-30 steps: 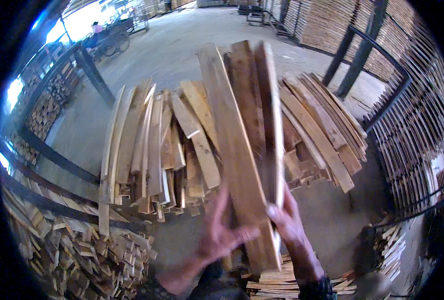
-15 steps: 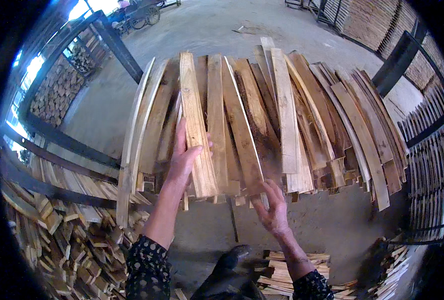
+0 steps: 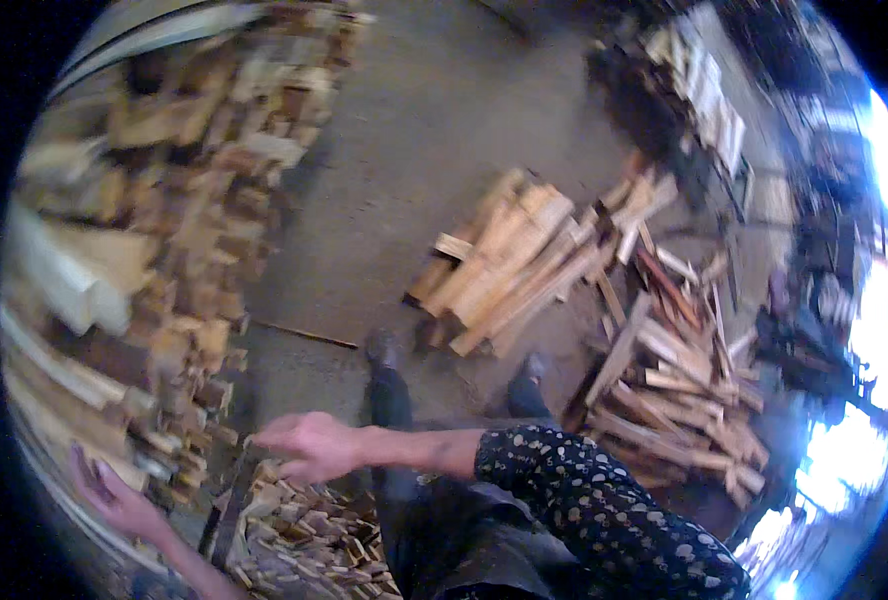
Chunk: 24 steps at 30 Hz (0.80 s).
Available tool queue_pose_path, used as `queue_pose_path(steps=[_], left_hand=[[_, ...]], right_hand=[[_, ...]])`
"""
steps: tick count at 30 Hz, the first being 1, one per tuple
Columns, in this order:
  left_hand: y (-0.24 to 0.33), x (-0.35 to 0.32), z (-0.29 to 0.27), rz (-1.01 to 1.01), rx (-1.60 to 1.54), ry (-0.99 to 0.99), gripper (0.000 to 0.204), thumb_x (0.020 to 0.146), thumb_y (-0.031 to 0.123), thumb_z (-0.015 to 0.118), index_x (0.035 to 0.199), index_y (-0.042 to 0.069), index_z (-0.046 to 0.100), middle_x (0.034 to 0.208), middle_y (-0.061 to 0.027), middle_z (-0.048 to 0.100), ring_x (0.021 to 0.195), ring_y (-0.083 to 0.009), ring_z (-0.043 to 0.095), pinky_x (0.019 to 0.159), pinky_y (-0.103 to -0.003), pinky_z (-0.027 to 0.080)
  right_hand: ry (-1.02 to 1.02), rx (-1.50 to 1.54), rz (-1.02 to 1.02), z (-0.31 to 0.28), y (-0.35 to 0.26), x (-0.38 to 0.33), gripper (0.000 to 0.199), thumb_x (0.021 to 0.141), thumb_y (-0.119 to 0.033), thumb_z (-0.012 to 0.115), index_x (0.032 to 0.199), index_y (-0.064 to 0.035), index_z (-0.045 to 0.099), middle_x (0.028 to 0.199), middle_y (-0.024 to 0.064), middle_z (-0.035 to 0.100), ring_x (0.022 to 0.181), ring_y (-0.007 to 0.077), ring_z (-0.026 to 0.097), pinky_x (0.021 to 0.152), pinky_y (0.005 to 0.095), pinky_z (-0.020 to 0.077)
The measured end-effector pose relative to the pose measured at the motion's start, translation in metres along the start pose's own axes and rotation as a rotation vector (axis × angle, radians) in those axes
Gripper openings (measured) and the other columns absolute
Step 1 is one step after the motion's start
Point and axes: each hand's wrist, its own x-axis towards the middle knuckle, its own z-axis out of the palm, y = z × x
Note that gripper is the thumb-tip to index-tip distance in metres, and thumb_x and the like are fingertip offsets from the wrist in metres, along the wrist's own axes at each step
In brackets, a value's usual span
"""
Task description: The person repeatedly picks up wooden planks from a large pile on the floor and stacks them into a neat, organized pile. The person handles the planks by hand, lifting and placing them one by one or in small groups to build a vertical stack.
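My left hand (image 3: pixel 124 505) is at the lower left, beside the long stack of wooden boards (image 3: pixel 179 245). Its fingers point up along the boards, and blur hides whether a board is between them. My right hand (image 3: pixel 314 447) reaches across to the left, close to the board ends. The fingers are stretched out with the thumb apart below, and I see nothing held. The patterned dark sleeve (image 3: pixel 604 500) covers that forearm.
A bundle of short planks (image 3: pixel 509 260) lies on the concrete floor (image 3: pixel 394 150) ahead of my feet. To its right is a loose heap of wood pieces (image 3: pixel 674 390). More offcuts (image 3: pixel 314 535) are piled below my right hand. A thin stick (image 3: pixel 304 333) lies on the floor.
The view has swung right, so the board stack now stands on the left. My right hand has left the board edge it touched. The light board in my left hand can no longer be made out.
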Motion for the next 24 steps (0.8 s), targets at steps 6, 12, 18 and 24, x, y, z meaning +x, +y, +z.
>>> queue_pose_path(steps=[6,12,18,24], left_hand=[[0.174,-0.179,0.212,-0.243,-0.609,-1.103,0.035,0.078,0.002,0.051,0.113,0.0,0.048,0.115,-0.0092,0.05,0.108,-0.0188,0.046,0.088,-0.031,0.038],[0.229,-0.357,0.41,0.082,-0.428,-1.297,0.05,0.074,0.012,0.061,0.118,-0.001,0.042,0.122,-0.0184,0.042,0.114,-0.0306,0.04,0.094,-0.038,0.033],[0.298,-0.447,0.466,0.708,-0.193,-1.183,0.069,0.064,0.022,0.069,0.121,0.0,0.038,0.13,-0.0254,0.026,0.119,-0.0427,0.027,0.098,-0.048,0.024],[0.348,-0.482,0.48,0.679,-0.144,-1.151,0.081,0.065,0.019,0.069,0.129,-0.002,0.024,0.135,-0.0274,0.015,0.124,-0.044,0.016,0.101,-0.05,0.018]], right_hand=[[0.782,0.359,0.84,-0.022,0.23,-0.242,0.06,0.075,-0.035,0.063,0.121,-0.0026,0.043,0.109,0.0161,0.056,0.1,0.0245,0.054,0.084,0.0342,0.0427],[1.073,0.386,1.164,-0.067,0.372,-0.402,0.065,0.078,-0.038,0.059,0.125,0.0006,0.037,0.117,0.0156,0.049,0.107,0.022,0.047,0.09,0.0322,0.037],[1.362,0.549,0.88,-0.103,0.468,-0.433,0.071,0.079,-0.045,0.053,0.13,-0.0015,0.03,0.12,0.015,0.045,0.11,0.0202,0.042,0.093,0.0311,0.0322],[1.376,0.968,0.635,-0.119,0.504,-0.424,0.063,0.081,-0.043,0.052,0.126,-0.0015,0.036,0.119,0.0076,0.045,0.108,0.0184,0.043,0.091,0.0299,0.0332]])
